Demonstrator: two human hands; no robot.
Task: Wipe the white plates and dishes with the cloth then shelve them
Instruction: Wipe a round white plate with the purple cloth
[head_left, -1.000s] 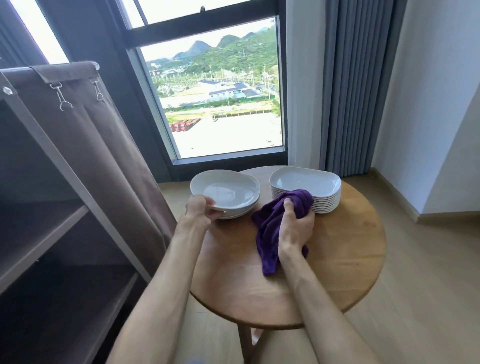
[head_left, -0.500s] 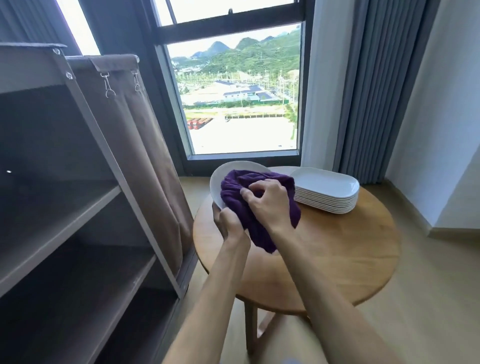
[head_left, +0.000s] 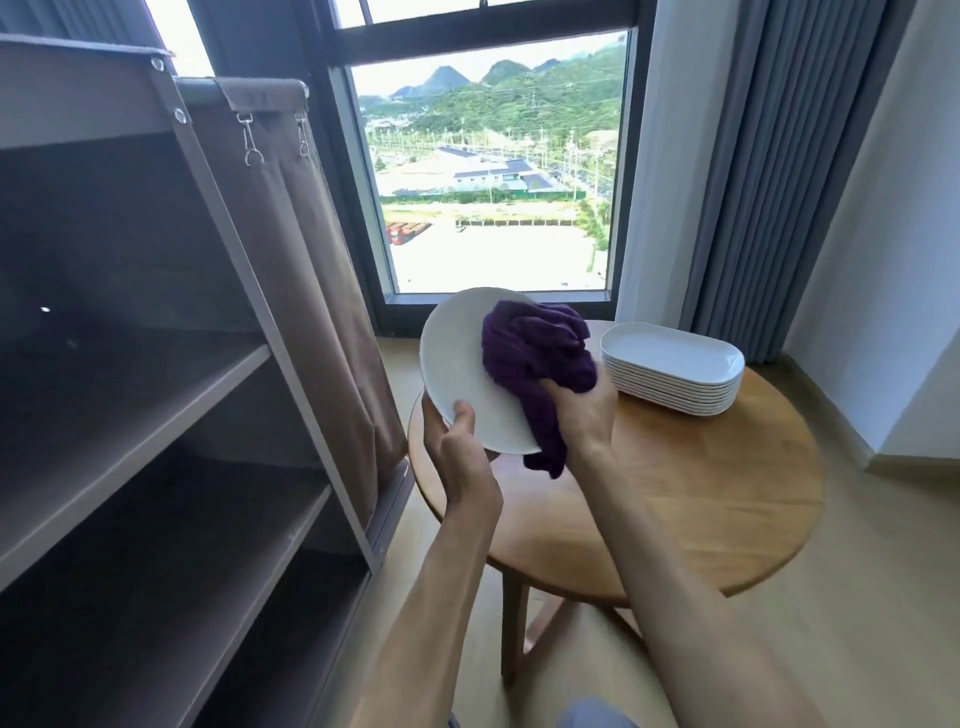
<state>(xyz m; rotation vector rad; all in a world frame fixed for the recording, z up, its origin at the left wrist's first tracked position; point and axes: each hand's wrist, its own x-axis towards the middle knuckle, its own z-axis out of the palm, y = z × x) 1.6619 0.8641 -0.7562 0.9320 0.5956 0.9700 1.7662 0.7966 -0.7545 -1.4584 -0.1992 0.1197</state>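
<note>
We held the plate (head_left: 460, 364) in the air with our left hand (head_left: 457, 447), the thumb over its near rim and the fingers curled behind, so that grip was clamped on the plate. It was tilted up, its face turned toward us and to the right, above the near left edge of the counter (head_left: 701, 499). Our right hand (head_left: 584, 410) had its grip closed on the cloth (head_left: 535, 358), bunched and pressed against the right half of the plate's face, with a tail of it hanging down past the lower rim.

The shelves (head_left: 156, 395) stood open just left of the plate, so the left hand was the nearer one for shelving; we judged the plate would need only a swing leftward and a levelling before it went in. The left part of its face looked not yet covered by the cloth, so wiping seemed unfinished.

A stack (head_left: 675, 369) of oblong dishes sat on the far right of the counter, well apart from the plate, closer to the right hand. Both forearms reached forward, wrists bent in toward each other
</note>
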